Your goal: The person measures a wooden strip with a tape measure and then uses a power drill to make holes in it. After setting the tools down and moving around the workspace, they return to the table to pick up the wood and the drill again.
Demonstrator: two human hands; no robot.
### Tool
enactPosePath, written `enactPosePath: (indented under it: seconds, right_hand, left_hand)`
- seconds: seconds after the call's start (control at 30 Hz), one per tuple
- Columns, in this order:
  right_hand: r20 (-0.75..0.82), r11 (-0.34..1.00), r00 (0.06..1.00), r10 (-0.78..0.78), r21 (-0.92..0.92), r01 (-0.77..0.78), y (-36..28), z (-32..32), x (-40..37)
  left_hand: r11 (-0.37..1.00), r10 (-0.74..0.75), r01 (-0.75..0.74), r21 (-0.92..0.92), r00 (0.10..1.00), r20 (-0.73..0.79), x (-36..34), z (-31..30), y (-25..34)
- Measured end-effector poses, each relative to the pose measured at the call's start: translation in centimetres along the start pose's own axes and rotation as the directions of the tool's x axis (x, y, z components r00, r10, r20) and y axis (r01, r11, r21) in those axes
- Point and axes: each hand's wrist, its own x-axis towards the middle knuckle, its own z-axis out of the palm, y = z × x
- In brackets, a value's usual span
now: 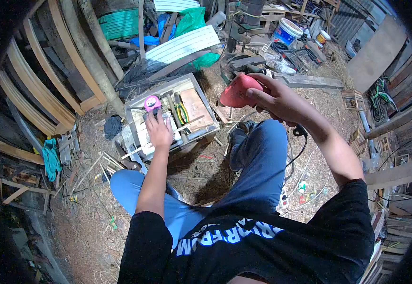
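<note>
My right hand (pixel 272 98) is wrapped round a red power tool (pixel 239 92) with a dark cable, held up above my right knee. On the left side of a low wooden box (pixel 210 127), my left hand (pixel 159 131) rests with its fingers a little apart, over a small dark object (pixel 154 112) that it partly hides. Just beyond those fingertips is a pink tape measure (pixel 152 102). Yellow-and-black pliers (pixel 182 113) lie to the right of it, beside a flat piece of wood (pixel 194 106). A thin wood strip (pixel 190 123) crosses the box top.
Curved wooden frames (pixel 40 90) lean at the left. A paint bucket (pixel 287 32), tools and a plank (pixel 310 81) lie at the back right. Wood scraps and shavings cover the ground. A teal cloth (pixel 51 158) hangs at the left; a coiled green hose (pixel 380 102) is at the right.
</note>
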Motion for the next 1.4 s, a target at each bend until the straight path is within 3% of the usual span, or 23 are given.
enactPosePath:
  seconds: [0.23, 0.47, 0.57, 0.67, 0.77, 1.0, 1.1, 1.13, 1.23, 1.27, 1.4]
  right_hand:
    - [0.011, 1.0, 1.0, -0.006, 0.004, 0.006, 0.3, -0.2, -0.8]
    - [-0.019, 1.0, 1.0, -0.012, 0.001, 0.013, 2.3, -0.4, -0.3]
    - [-0.024, 1.0, 1.0, 0.011, 0.005, -0.01, 1.2, -0.5, -0.8]
    - [-0.033, 0.999, 0.999, -0.019, 0.044, 0.02, 1.7, -0.1, -0.5]
    - [-0.011, 0.999, 1.0, -0.022, 0.037, 0.023, 1.9, -0.1, -0.2]
    - [0.008, 0.999, 1.0, 0.029, -0.027, -0.029, 1.1, 0.1, -0.4]
    - [0.025, 0.998, 0.998, 0.051, -0.038, -0.05, 1.0, 0.3, -0.4]
    - [0.022, 0.998, 0.998, 0.051, -0.039, -0.05, 1.1, 0.4, -0.3]
    - [0.015, 0.999, 1.0, 0.02, -0.041, -0.019, 1.2, 0.9, -0.3]
    - [0.024, 1.0, 1.0, 0.003, -0.023, -0.002, 1.5, 1.0, -0.1]
    - [0.067, 1.0, 0.998, 0.014, -0.024, -0.013, 2.1, 1.3, 0.2]
  left_hand:
    - [0.995, -0.071, 0.061, 0.078, 0.988, 0.137, -0.4, 0.0, 0.1]
    - [0.999, -0.014, 0.013, 0.035, 1.0, 0.028, 1.1, -0.3, -0.5]
    - [0.99, 0.058, -0.069, -0.125, 0.994, -0.092, 1.5, -2.6, 0.7]
    - [0.935, 0.325, -0.294, -0.197, 0.934, 0.15, 0.5, -3.7, -0.3]
    - [0.863, 0.473, -0.401, -0.308, 0.855, 0.212, 0.1, -4.2, -0.8]
    - [0.888, 0.339, -0.3, -0.349, 0.939, 0.056, 1.5, -4.9, -0.3]
    - [0.896, 0.344, -0.33, -0.297, 0.939, -0.004, 1.6, -5.8, -0.4]
    - [0.907, 0.361, -0.314, -0.28, 0.922, 0.136, 1.6, -5.3, -1.1]
    - [0.917, 0.368, -0.319, -0.24, 0.909, 0.196, 1.4, -5.5, -1.9]
    - [0.928, 0.323, -0.285, -0.241, 0.937, 0.134, 1.3, -5.4, -1.8]
    - [0.899, 0.414, -0.358, -0.253, 0.884, 0.216, 1.0, -5.2, -2.9]
